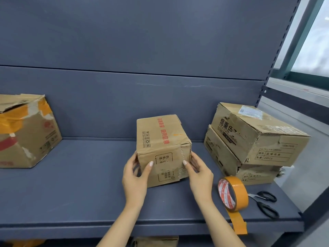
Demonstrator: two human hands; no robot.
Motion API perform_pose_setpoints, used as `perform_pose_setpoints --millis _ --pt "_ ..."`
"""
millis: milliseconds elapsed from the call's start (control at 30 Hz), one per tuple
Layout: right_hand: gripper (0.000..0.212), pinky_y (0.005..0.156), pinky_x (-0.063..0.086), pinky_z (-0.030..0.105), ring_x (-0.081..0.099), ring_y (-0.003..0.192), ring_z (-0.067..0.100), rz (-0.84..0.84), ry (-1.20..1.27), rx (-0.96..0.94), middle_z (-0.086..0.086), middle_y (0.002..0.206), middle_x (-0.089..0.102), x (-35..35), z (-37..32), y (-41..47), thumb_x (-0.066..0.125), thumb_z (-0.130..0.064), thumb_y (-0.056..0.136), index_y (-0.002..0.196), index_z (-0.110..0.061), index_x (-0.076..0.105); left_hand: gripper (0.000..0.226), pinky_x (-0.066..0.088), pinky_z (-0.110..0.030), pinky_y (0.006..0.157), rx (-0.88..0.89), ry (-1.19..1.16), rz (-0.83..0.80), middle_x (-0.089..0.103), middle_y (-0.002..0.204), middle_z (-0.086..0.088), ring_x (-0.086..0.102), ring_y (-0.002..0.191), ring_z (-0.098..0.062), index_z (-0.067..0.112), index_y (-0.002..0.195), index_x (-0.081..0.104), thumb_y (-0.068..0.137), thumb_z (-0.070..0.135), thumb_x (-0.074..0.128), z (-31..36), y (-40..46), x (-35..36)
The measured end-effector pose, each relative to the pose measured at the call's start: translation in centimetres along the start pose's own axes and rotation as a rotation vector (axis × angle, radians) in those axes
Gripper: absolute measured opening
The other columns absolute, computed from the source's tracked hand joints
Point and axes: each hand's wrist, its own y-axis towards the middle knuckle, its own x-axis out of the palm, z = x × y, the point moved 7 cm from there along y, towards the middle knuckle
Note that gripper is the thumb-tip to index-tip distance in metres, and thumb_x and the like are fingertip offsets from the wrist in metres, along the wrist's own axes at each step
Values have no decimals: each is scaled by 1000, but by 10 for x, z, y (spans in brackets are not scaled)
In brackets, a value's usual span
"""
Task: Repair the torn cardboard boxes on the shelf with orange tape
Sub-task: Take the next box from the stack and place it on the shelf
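At the shelf's left edge sits a torn box, patched with orange tape strips and a red band. In the middle of the shelf, toward the front edge, stands a small box with red print on top. The left hand holds its near left corner, thumb on the front face, fingers curled round the side. The right hand holds the near right corner the same way, thumb on a crumpled, ribbed patch that may be a tear. Just right of that hand, a tape roll stands on edge near the front edge, its loose end hanging over it. Scissors lie beside the roll. Behind them, at the right edge, two battered boxes are stacked, the upper one askew.
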Motion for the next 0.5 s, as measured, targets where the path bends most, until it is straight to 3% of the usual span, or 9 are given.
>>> perform_pose_setpoints --millis 267,367,500 --pt "49 80 41 -3 57 111 1 -73 -17 114 -2 126 64 13 19 8 66 -10 91 138 -16 53 56 44 -15 95 57 120 -20 54 124 12 55 107 11 21 135 52 83 16 73 0 14 8" --pt "60 87 38 -2 51 122 0 -171 -34 128 -10 135 55 16 24 5 65 -10 92 147 -17 41 55 43 -11 92 55 156 -38 54 128 7 54 105 12 20 135 51 84 16 72 -3 22 12" --pt "63 97 33 3 44 129 -2 -222 -84 118 -25 131 45 8 22 -5 65 -15 92 148 -21 37 53 45 -21 98 58 214 -79 57 130 4 56 108 4 21 133 53 84 17 73 -4 36 18"
